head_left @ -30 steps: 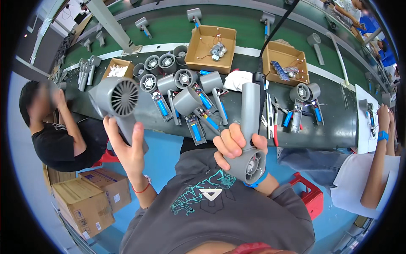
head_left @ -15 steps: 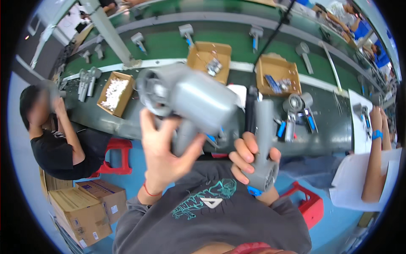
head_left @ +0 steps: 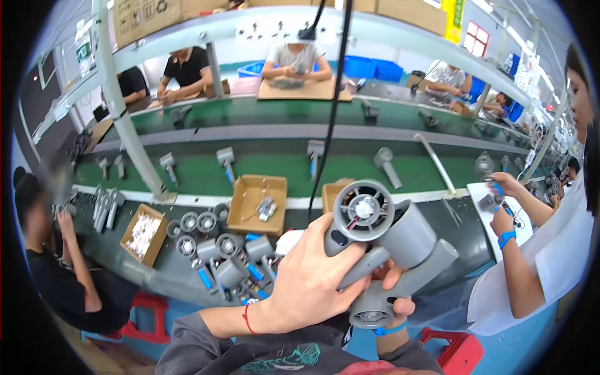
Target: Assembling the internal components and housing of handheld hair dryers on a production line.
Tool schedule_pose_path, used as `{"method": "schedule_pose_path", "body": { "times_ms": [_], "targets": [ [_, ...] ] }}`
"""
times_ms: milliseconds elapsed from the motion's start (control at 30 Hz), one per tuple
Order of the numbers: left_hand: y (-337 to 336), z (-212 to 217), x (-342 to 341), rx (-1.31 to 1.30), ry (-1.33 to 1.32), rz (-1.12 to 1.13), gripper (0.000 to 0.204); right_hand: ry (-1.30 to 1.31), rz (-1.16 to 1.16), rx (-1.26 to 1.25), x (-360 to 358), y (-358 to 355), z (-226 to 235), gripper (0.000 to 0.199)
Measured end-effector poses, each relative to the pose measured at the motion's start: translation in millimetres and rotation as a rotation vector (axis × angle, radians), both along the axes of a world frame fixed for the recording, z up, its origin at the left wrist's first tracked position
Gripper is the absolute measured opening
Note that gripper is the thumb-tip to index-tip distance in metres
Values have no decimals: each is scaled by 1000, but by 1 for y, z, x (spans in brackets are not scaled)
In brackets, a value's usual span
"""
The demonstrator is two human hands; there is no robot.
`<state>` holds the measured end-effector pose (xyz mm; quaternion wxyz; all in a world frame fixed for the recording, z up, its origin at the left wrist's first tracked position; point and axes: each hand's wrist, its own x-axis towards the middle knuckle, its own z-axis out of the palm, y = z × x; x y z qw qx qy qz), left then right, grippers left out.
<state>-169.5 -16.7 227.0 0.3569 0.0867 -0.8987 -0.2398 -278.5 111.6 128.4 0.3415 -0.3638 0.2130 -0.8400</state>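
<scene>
Above green belts (head_left: 275, 159) sits a printed carton (head_left: 147, 19) while left fingers (head_left: 347, 257) and right fingers (head_left: 404, 306) clasp grey fans (head_left: 409, 237).

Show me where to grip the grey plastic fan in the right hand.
Grip the grey plastic fan by the outer end of its straight handle, probably best from the right: it slants up and rightward, uncovered, while the right hand sits by the round grilled head.

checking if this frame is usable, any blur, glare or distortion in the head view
Head view: the long white strip bows, corners go black; head view, upper right: the red-framed window looks bright; head view, centre: the left hand and its grey fan look fairly sharp.
</scene>
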Motion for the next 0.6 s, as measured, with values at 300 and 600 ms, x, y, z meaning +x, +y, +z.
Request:
{"method": "schedule_pose_path", "body": {
  "times_ms": [300,600],
  "targets": [
    [-6,121,-117,42,326,-145,38,133,-350,-145,-93,-23,152,38],
    [-71,257,-193,255,196,445,42,378,-108,436,-182,-75,311,44]
  ]
}}
